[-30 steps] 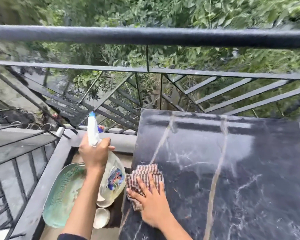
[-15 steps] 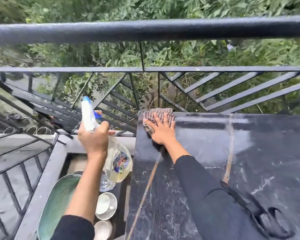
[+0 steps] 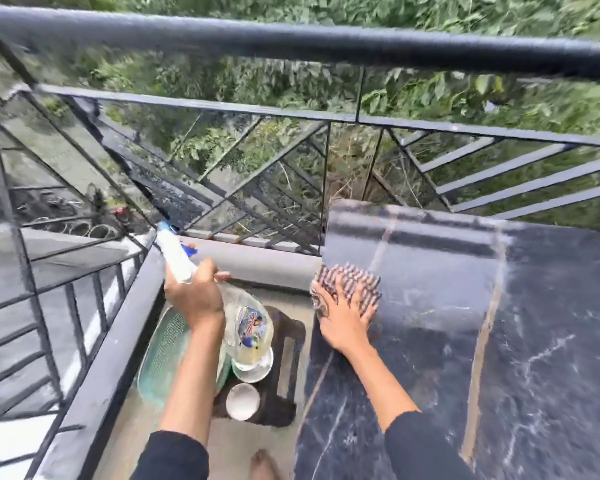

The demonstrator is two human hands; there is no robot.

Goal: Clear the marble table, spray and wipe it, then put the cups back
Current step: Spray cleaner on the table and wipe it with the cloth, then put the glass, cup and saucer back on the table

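- Right hand [image 3: 343,318]: flat, fingers spread, pressing the cloth [image 3: 359,284] on the table [image 3: 516,341] at its left edge, just short of the far-left corner; half a second ago the cloth lay on that corner, and a second ago nearer along the same edge, so the stroke has run out and is now coming back
- Meaning for the task: wiping is in hand; the left strip looks covered, while the broad top to the right probably remains to be wiped
- Left hand [image 3: 194,296]: fingers curled round the neck of the bottle [image 3: 252,329], held off the table's left side with the nozzle pointing far-left, much as in both earlier views; spraying appears paused
- Foot [image 3: 262,462]: bare, on the floor by the near-left corner
- Cups [image 3: 242,400]: white, on a dark stool [image 3: 286,386] below the left edge, one on a saucer [image 3: 253,372] partly hidden by the bottle; not yet returned
- Tray [image 3: 161,355]: green, just left of the stool
- Railing [image 3: 326,39]: close behind the far edge, leaves [image 3: 291,84] beyond
- In the way: the bottle occupies the left hand and would likely need setting down before the cups are lifted; the railing leaves little room past the far edge
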